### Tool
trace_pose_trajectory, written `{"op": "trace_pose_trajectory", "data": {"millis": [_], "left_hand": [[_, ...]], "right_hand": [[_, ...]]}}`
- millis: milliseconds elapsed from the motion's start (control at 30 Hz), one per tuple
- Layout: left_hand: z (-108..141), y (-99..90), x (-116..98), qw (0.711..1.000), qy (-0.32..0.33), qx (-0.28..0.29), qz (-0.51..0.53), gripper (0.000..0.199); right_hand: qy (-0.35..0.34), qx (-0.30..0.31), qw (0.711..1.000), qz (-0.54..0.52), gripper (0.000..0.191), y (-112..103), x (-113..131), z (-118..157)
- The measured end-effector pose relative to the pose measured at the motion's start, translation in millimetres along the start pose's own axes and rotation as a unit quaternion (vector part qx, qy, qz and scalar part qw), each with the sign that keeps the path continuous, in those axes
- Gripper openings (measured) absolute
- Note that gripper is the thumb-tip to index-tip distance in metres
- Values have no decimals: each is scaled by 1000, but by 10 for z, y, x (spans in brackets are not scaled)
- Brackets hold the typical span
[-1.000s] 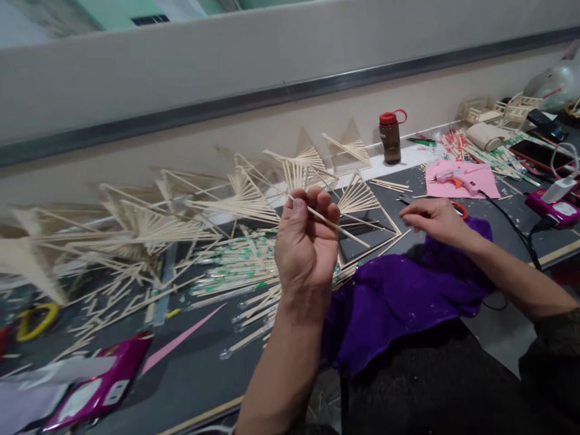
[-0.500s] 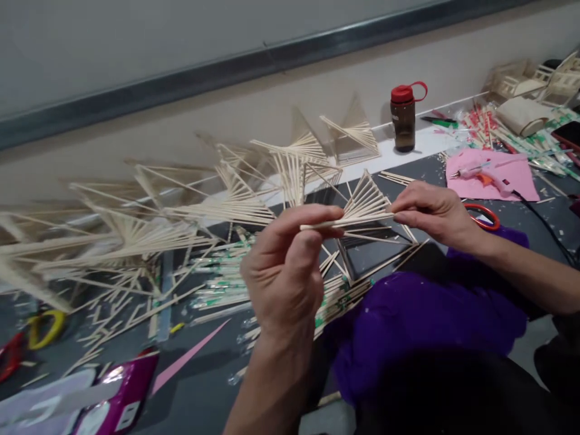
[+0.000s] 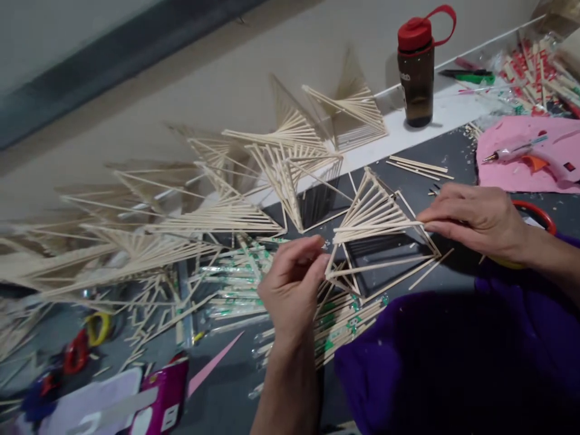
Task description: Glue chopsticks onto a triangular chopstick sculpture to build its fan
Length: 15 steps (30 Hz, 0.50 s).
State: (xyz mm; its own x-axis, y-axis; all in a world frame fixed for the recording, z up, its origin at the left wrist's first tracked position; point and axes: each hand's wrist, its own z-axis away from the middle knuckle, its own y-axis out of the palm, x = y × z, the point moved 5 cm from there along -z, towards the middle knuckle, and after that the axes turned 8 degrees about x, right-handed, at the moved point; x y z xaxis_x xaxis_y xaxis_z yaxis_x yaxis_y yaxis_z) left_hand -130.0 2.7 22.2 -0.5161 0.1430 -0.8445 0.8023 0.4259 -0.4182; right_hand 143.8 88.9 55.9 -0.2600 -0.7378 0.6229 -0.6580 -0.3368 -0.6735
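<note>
In the head view, my right hand (image 3: 475, 220) pinches the right end of a thin wooden stick (image 3: 378, 227), a chopstick-like rod. This stick lies across the front of a fan of sticks on a small twisted frame (image 3: 385, 266) that stands on the table. At the frame's left corner is my left hand (image 3: 292, 281), its thumb and fingers curled but apart, with nothing visible between them. Whether its thumb touches the corner, I cannot tell. Below the frame lie chopsticks in clear and green wrappers (image 3: 338, 323).
More stick frames (image 3: 212, 217) line the wall to the left. A red-lidded bottle (image 3: 415, 75) stands behind. At right, a glue gun (image 3: 534, 158) rests on pink paper (image 3: 493, 136). Loose sticks (image 3: 419, 166), yellow-handled scissors (image 3: 98, 328) and a magenta packet (image 3: 163, 393) are also around.
My left hand has let go of the stick's left end and dropped lower. The stick has come down against the frame's fan, with my right hand still on it. The view has shifted closer.
</note>
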Motion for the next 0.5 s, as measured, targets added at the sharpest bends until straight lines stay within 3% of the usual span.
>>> {"op": "trace_pose_trajectory", "data": {"millis": [167,500], "left_hand": [[34,12,95,1000,-12,13,7,23],[60,74,52,997,19,6,-73,16]], "right_hand": [[-48,6,999,23,18,74,-27,5],[-29,34,995,91,21,269,-100,-5]]}}
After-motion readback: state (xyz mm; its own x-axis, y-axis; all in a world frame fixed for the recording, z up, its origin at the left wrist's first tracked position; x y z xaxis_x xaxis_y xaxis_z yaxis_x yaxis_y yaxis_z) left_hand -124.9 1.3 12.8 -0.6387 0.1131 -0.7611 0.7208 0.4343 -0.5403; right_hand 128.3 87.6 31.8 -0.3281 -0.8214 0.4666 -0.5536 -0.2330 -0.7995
